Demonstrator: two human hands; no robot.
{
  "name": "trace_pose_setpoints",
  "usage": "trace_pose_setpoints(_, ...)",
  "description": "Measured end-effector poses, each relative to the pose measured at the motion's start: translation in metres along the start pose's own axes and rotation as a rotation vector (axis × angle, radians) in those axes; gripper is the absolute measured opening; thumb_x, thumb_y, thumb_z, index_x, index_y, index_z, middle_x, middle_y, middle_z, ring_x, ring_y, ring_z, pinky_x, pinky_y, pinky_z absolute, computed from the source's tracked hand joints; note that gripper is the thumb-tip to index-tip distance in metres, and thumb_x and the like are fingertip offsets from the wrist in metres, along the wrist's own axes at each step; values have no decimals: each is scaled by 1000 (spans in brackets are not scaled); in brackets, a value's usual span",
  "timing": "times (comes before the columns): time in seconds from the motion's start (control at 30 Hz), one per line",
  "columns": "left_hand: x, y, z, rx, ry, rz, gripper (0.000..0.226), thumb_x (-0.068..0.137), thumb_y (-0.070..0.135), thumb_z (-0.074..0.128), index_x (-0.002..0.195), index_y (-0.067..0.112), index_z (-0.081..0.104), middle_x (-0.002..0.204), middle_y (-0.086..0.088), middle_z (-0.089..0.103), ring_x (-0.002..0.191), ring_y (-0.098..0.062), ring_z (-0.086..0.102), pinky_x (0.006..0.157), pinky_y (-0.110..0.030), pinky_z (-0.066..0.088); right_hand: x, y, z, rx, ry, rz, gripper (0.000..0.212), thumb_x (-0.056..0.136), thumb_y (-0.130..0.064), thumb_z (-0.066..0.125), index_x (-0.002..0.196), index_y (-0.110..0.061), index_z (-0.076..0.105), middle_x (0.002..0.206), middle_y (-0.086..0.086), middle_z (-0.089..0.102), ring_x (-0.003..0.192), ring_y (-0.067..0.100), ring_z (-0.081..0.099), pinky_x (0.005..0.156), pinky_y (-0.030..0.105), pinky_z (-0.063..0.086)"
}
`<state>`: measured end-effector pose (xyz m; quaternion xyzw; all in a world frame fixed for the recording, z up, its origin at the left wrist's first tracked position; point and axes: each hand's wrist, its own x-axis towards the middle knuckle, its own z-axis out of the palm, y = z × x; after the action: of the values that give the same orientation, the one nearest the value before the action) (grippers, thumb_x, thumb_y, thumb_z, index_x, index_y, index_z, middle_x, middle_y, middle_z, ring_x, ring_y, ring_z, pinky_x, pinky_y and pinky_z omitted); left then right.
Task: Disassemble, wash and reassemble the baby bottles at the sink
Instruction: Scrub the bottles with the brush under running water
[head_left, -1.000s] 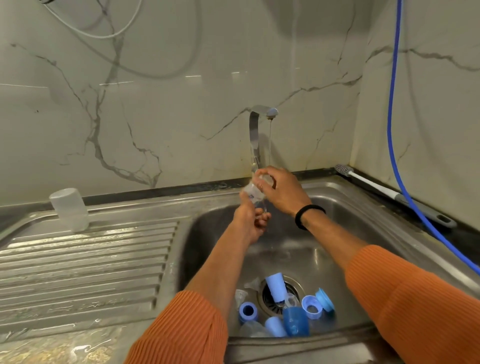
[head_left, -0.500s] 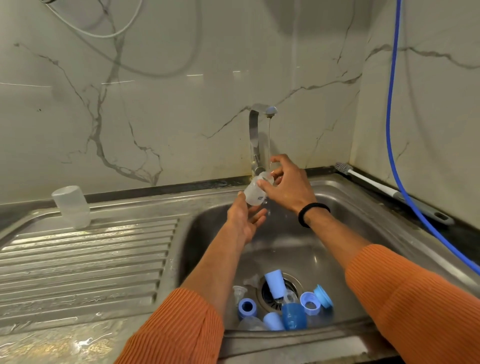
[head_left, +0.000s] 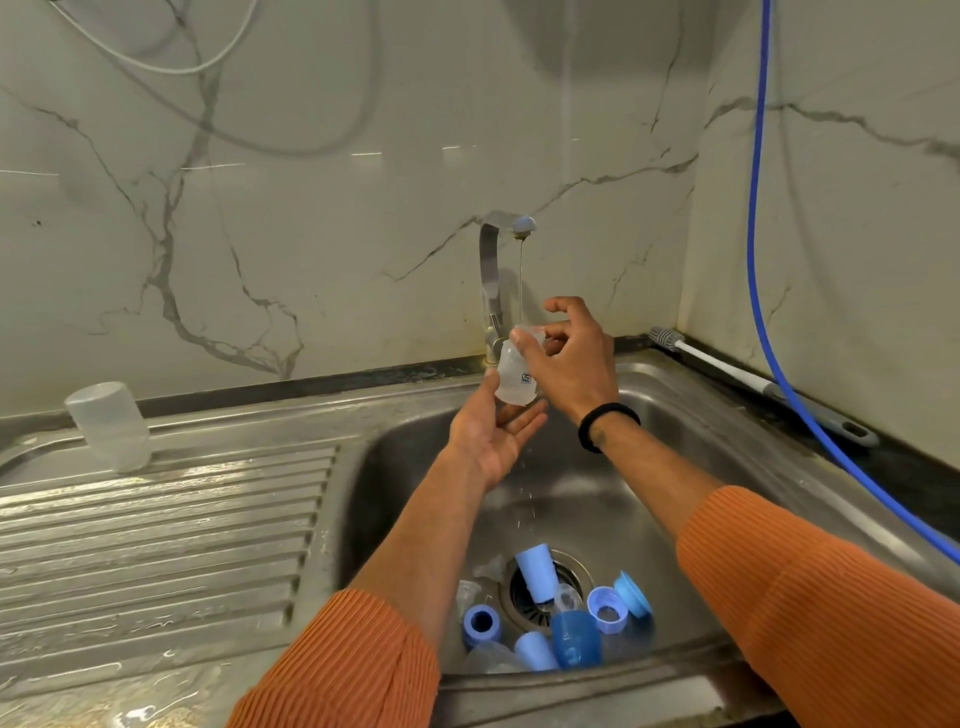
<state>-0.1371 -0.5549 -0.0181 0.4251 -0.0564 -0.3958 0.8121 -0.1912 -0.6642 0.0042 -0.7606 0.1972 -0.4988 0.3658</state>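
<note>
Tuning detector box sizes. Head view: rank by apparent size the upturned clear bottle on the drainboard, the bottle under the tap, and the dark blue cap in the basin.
1. Upturned clear bottle, largest.
2. Bottle under the tap, partly hidden by the right hand.
3. Dark blue cap, close to the second; it sits nearer the camera, so that order is unsure.

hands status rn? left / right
Left hand: open, palm up under the clear bottle.
Right hand: fingers pinching the bottle's rim.

Blue hose (head_left: 754, 260) down marble wall (head_left: 311, 208); black countertop (head_left: 909, 467) below
</note>
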Motion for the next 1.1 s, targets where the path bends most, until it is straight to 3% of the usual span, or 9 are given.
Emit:
trace_pose_setpoints(0.1,-2,-1,2,78,12,200,42,98,28,69,134,10,58,119,-19,71,101,-32,74,92,-46,61,6,9,-5,95,-56,200,34,97,-41,65,128,-27,59,109,-1,71,94,15,71,85,38,61)
trace_pose_setpoints(0.2,-4,-1,2,578,154,650,49,92,23,77,136,16,56,118,-10,69,104,-27,70,93,-47,60,5,16,-11,163,-208,428,28,103,-23,50,128,-19,63,114,8,71,86,23,75,77,42,65)
trace_pose_setpoints(0.37,-9,-7,3,1074,203,975,56,88,28,80,139,28,56,133,-3,51,111,-16,54,99,-28,50,23,15,-41,-261,-102,250,38,95,-12,57,132,-8,63,130,13,65,118,31,62,99,35,51)
trace_pose_setpoints(0.47,-11,-12,4,1134,180,953,56,90,32,77,142,27,56,136,-4,45,110,-12,46,98,-19,41,42,22,-88,-602,-66,137,32,94,-2,56,125,3,61,128,27,62,122,45,56,104,47,49)
trace_pose_setpoints(0.6,-15,-9,4,1093,203,896,57,93,32,73,147,25,54,139,-6,42,112,-14,47,96,-18,40,50,51,-151,-974,-181,240,22,96,-10,57,115,1,58,118,30,60,114,48,56,88,48,50)
trace_pose_setpoints(0.77,-16,-10,-1,1072,277,919,63,95,31,72,152,25,46,142,-4,44,111,-10,44,94,-15,38,39,76,-181,-1104,-240,266,10,94,-8,58,102,-5,54,88,14,53,78,33,53,67,39,44)
trace_pose_setpoints(0.9,-18,-5,3,979,350,924,49,95,34,71,141,24,57,126,6,50,104,-10,51,75,1,36,32,68,-180,-1089,-182,142,10,95,-10,57,103,-4,58,102,23,63,88,40,60,67,38,39)
trace_pose_setpoints(1.0,-21,5,6,802,459,832,38,100,34,64,134,17,60,124,-3,63,108,-21,60,90,-22,49,23,36,-170,-977,-193,57,13,96,-15,57,105,-9,65,103,20,66,92,41,62,69,37,43)
trace_pose_setpoints(1.1,-30,18,-1,376,597,451,42,105,35,56,141,13,52,136,-16,58,116,-34,62,96,-49,58,4,-8,-159,-670,-372,148,8,93,-17,69,97,-16,76,88,9,74,79,31,70,69,39,58)
